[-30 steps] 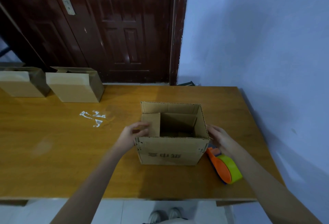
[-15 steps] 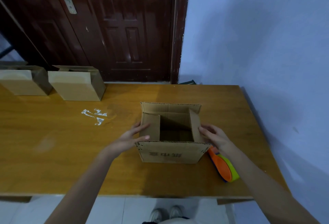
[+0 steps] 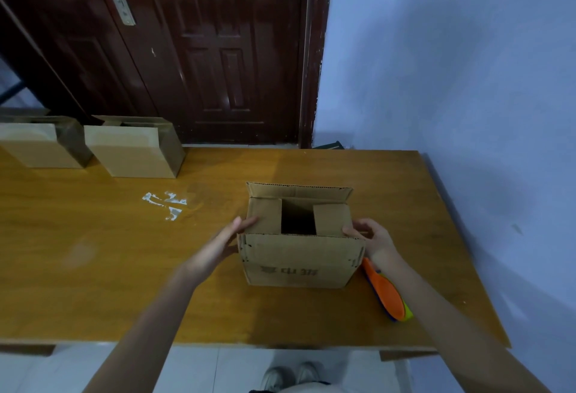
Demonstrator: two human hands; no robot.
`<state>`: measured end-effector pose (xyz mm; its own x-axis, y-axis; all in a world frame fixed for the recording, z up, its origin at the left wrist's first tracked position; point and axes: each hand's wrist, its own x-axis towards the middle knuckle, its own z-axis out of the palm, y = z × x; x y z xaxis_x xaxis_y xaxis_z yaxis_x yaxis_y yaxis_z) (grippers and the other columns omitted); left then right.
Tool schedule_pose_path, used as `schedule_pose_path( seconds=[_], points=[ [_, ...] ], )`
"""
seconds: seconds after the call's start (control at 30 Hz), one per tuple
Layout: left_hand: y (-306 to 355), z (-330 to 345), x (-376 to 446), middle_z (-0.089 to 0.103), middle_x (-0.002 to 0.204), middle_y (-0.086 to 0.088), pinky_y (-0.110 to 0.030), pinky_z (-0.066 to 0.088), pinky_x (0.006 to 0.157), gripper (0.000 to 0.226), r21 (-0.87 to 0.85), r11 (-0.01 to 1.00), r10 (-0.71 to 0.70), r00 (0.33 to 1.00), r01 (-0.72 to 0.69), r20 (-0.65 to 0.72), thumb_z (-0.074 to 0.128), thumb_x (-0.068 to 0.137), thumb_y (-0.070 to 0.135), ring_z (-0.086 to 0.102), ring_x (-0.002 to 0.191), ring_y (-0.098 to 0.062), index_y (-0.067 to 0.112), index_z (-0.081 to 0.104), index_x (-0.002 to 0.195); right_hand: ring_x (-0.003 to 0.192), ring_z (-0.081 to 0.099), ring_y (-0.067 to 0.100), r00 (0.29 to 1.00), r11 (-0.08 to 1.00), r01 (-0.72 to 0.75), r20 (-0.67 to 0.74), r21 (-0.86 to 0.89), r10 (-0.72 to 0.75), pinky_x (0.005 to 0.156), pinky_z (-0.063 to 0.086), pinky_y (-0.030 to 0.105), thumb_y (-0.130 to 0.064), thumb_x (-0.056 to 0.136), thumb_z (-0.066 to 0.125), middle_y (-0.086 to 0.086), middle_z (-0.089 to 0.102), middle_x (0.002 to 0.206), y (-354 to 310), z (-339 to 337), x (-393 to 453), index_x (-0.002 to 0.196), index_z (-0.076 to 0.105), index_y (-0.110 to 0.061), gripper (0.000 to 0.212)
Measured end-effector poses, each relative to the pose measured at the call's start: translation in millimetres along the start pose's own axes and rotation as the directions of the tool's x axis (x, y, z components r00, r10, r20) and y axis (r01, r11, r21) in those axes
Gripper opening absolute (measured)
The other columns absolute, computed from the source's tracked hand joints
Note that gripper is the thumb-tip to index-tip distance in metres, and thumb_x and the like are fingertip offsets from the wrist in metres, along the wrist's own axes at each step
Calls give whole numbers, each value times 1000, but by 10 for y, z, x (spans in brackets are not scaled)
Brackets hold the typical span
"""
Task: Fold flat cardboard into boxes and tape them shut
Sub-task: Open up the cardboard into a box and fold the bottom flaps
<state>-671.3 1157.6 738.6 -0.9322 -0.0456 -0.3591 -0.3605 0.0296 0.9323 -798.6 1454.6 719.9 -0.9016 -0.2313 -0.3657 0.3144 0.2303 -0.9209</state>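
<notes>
**Side flaps down on the box, both hands at its walls**

We see the table (image 3: 93,268) run off the picture on the left, while its right edge lies close along the blue wall (image 3: 452,80) and its near edge crosses in front of us, with floor and shoes (image 3: 290,375) below. The box (image 3: 299,264) stands right of the table's middle, well back from the near edge, with bare wood wide to its left and in front of it. On its right, the dispenser (image 3: 386,294), orange and green, lies just beside the box's lower corner, between box and table edge.

The box is upright and open at the top. Its two side flaps are folded inward and lie about level, leaving a dark gap between them; we cannot tell what, if anything, is inside. The far flap stands up, and the near flap stands roughly upright along the front wall. Two more boxes (image 3: 134,149) stand at the far left edge, near the door (image 3: 202,49), well apart from ours; their insides do not show. A white smear (image 3: 166,204) marks the wood between them and our box.

Our left hand (image 3: 223,244) has straight fingers laid flat against the box's left wall, fingertips at the top edge by the left flap. Our right hand (image 3: 372,236) is curled loosely at the right top corner, fingertips touching the edge by the right flap; whether it pinches the cardboard we cannot tell.
</notes>
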Motion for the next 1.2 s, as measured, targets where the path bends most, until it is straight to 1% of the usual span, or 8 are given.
schedule_pose_path(
  seconds=[0.2,0.33,0.47,0.6,0.77,0.97,1.1,1.2],
  points=[
    [-118,-68,-105,47,141,17,-33,36,109,99,-28,996,90,996,-89,25,63,57,82,41,132,-6,26,49,137,109,60,19,978,978,207,-24,8,-207,90,52,40,-25,92,60,-3,64,113,13,-68,-135,105,65,-20,14],
    [-135,-66,-96,45,135,29,-21,38,102,103,40,993,111,992,-113,51,77,46,74,40,125,9,33,47,136,118,52,8,966,986,166,200,2,-163,97,43,42,-64,80,50,-20,49,136,21,-266,-201,112,68,-26,53],
    [-115,-23,-46,50,129,26,-15,43,90,89,47,994,98,994,-96,-43,79,44,72,45,118,7,42,56,124,134,39,12,911,983,158,396,-92,-109,106,37,52,-78,59,64,-24,35,145,58,-427,-219,120,64,-31,77],
    [-142,22,20,60,123,15,-22,46,90,79,23,998,58,986,-55,-158,77,47,73,52,117,-6,38,64,116,126,48,10,908,978,181,401,-103,-126,101,46,40,-61,54,81,-17,38,144,57,-412,-238,123,60,-26,80],
    [-116,99,97,61,119,12,-24,49,86,34,37,995,97,968,-90,-230,71,79,32,55,115,-11,32,66,112,117,55,11,942,953,253,269,-167,-203,86,52,26,-35,68,78,-7,58,125,15,-331,-234,119,56,-28,56],
    [-149,104,118,54,128,12,-32,48,94,59,73,989,142,967,-129,-213,69,82,21,51,118,-8,33,45,135,121,49,-1,942,967,215,291,-135,-169,91,49,25,-26,74,76,-19,48,133,30,-307,-271,128,42,-37,65],
    [-143,111,121,51,125,13,-29,47,91,73,71,992,118,969,-105,-218,70,82,20,51,118,-12,35,31,143,111,47,-5,955,969,174,271,-176,-123,81,51,22,-12,76,77,-20,24,141,-1,-281,-239,148,13,-36,100],
    [-95,62,147,50,126,8,-34,46,94,86,139,987,107,975,-80,-194,72,79,23,51,116,-14,40,20,145,114,49,8,940,939,225,314,-262,-137,88,50,29,-11,68,83,-22,14,141,-158,-288,-179,142,-8,-51,125]
  ],
)
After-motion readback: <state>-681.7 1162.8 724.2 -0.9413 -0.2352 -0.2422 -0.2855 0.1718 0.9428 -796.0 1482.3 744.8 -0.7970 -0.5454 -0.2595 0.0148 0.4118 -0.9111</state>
